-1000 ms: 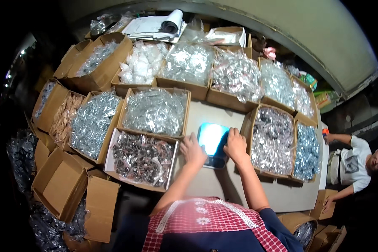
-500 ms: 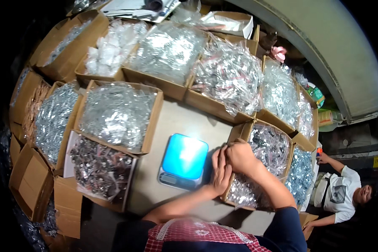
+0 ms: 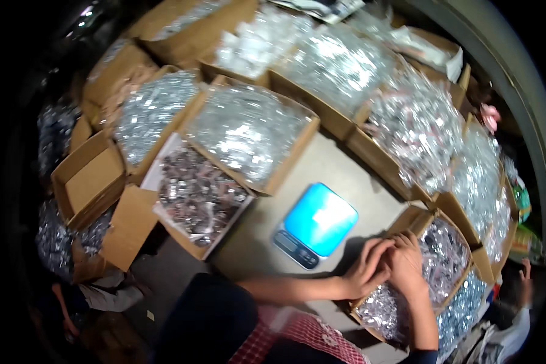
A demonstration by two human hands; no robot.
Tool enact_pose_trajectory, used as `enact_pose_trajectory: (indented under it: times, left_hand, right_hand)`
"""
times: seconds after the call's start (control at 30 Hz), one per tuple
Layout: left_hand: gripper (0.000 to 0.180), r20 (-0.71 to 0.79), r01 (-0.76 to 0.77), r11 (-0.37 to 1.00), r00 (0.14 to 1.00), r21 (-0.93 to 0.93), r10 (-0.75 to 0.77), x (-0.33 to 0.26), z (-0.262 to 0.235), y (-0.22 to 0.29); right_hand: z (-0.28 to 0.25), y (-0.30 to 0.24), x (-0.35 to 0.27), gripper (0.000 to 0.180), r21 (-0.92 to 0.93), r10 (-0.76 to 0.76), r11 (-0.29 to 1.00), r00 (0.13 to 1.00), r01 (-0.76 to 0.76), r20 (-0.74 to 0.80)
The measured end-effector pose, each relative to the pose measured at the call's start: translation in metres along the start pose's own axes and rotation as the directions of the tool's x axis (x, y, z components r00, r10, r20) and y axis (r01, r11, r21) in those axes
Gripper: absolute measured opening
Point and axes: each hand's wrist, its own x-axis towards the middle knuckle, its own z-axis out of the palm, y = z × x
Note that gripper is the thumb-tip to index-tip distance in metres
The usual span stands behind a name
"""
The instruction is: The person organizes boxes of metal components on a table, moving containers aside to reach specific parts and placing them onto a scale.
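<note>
Both hands meet at the near left corner of a cardboard box [image 3: 434, 276] full of small shiny packets, at about four o'clock from the blue scale [image 3: 316, 223]. The left hand [image 3: 365, 270] lies with its fingers curled over the box's rim, and the right hand [image 3: 406, 267] presses against it from the three o'clock side, its fingers bent down into the packets [image 3: 437, 255]. The fingers of both hands look closed together, but what they pinch, if anything, is hidden between them, so I cannot tell whether a packet is held.

The scale sits on the bare surface [image 3: 340, 161] just beside the left hand, at its ten o'clock. That closeness is the main risk: a wrist swinging out could knock the scale or shift it.

The box is heaped to the brim and its corner flap bends outward under the hands, so packets could slide over the rim onto the surface or the floor. Slippery wrappers may also escape a loose pinch.

Other full boxes [image 3: 249, 130] crowd in from nine to two o'clock, so a dropped packet could land among a different sort.
</note>
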Motion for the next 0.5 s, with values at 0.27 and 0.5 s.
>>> enact_pose_trajectory:
  times: [0.27,0.5]
  left_hand:
    - [0.067,-0.007,-0.154,0.544,0.959,0.825,0.282,-0.075,-0.213,0.081]
    - [0.156,-0.631,0.681,0.203,0.730,0.704,-0.262,-0.163,-0.329,0.095]
  right_hand:
    - [0.026,-0.069,0.105,0.050,0.732,0.157,0.681,0.975,0.009,-0.158]
    - [0.145,-0.120,0.274,0.072,0.959,0.601,0.277,0.769,0.054,-0.217]
